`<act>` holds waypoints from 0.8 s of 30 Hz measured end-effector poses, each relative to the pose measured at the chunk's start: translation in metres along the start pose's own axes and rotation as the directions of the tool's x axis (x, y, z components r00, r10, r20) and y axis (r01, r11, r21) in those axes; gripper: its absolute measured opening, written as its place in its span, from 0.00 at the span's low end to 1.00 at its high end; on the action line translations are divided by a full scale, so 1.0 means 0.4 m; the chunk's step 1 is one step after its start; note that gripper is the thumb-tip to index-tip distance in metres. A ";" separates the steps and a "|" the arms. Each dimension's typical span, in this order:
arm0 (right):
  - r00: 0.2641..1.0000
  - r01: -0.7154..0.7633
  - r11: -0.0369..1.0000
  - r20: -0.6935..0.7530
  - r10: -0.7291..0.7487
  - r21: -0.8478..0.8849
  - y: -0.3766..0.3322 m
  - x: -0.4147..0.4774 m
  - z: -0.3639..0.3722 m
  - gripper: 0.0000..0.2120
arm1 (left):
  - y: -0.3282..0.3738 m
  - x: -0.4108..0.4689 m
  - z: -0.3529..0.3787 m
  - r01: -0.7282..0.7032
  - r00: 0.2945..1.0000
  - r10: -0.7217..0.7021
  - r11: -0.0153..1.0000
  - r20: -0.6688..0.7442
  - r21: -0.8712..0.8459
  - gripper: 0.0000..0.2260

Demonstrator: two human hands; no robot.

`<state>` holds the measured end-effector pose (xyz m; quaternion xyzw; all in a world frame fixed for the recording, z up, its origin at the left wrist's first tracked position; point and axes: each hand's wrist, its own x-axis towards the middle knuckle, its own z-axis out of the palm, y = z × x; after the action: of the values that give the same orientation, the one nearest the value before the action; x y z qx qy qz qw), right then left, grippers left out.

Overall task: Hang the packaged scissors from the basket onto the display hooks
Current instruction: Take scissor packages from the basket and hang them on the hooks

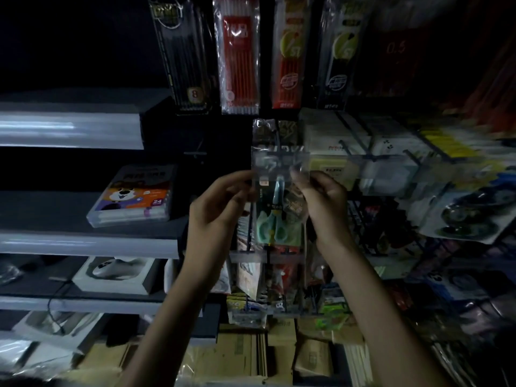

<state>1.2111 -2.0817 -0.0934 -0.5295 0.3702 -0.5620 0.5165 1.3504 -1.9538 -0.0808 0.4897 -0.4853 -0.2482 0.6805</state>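
Left hand (220,202) and right hand (321,202) are each pinching a top corner of the scissors pack (275,219). The pack is hanging between them, long axis vertical, handles down. The hook (278,141) is projecting just above the pack's top edge, equally near both hands. The hang hole is too blurred to place. Judgement: the pack is needing a lift up and onto the hook.

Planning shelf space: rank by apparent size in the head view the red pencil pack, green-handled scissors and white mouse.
1. red hanging pencil pack
2. green-handled packaged scissors, helped by nearness
3. white boxed mouse
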 end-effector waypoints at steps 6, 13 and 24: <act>0.999 -0.038 0.999 0.038 0.038 0.006 -0.004 0.009 -0.011 0.13 | -0.133 -0.024 0.016 0.084 0.995 -0.075 0.987 -0.070 0.135 0.16; 0.998 -0.041 0.999 0.054 0.041 -0.001 -0.011 -0.002 -0.018 0.10 | -0.174 -0.029 0.034 0.154 0.988 -0.149 0.979 -0.047 0.136 0.14; 0.991 -0.073 0.955 0.085 0.101 -0.289 0.026 -0.109 -0.080 0.17 | -0.149 -0.032 0.037 0.142 0.981 -0.138 0.990 -0.137 0.019 0.08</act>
<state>1.1776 -2.0455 -0.1178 -0.6087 0.4442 -0.4526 0.4768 1.3400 -1.9733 -0.1393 0.5480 -0.4058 -0.2547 0.6857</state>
